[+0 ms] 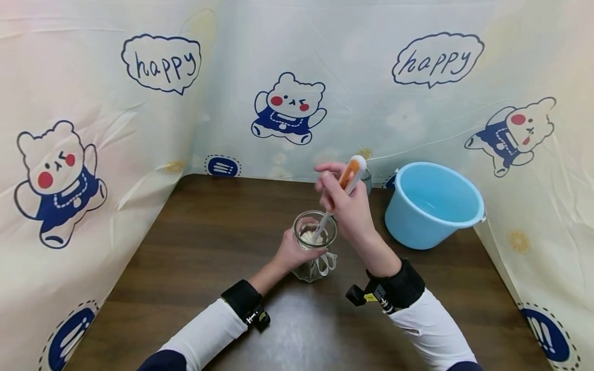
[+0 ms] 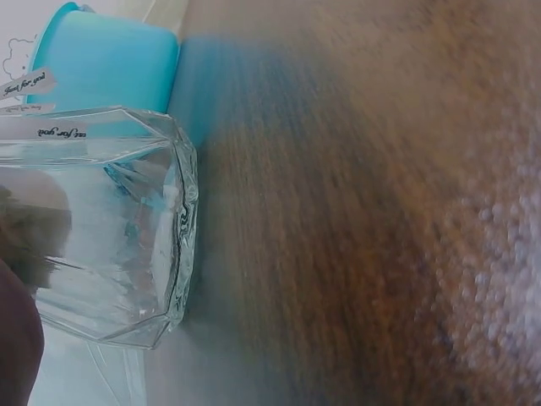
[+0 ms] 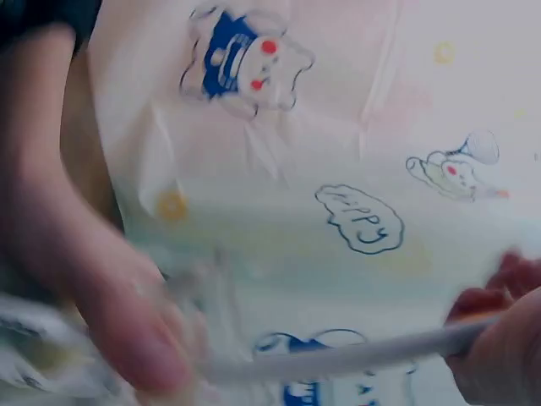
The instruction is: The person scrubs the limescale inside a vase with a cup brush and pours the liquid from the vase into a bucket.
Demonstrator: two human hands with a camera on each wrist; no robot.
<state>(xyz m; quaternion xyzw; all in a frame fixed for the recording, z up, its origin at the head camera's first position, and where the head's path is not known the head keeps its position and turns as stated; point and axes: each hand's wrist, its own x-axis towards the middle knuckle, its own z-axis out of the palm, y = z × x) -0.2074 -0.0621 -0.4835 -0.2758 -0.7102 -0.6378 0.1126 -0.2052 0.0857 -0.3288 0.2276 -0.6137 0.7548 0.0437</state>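
A clear faceted glass jar (image 1: 308,271) with a ribbon bow (image 1: 327,263) stands near the table's middle, tilted a little. My left hand (image 1: 293,251) grips it round its side below the rim. In the left wrist view, the base of the jar (image 2: 173,228) appears close to the wood. My right hand (image 1: 349,208) holds a long-handled brush (image 1: 354,172) by its orange and white grip. The shaft slants down through the jar's mouth, and a whitish head sits inside. In the right wrist view, the white shaft (image 3: 338,360) runs between both hands, blurred.
A light blue bucket (image 1: 424,226) stands at the right of the brown wooden table (image 1: 223,226). Behind my right hand, a glass vessel (image 1: 367,181) is partly hidden. A printed curtain (image 1: 362,62) hangs around the table's back and sides.
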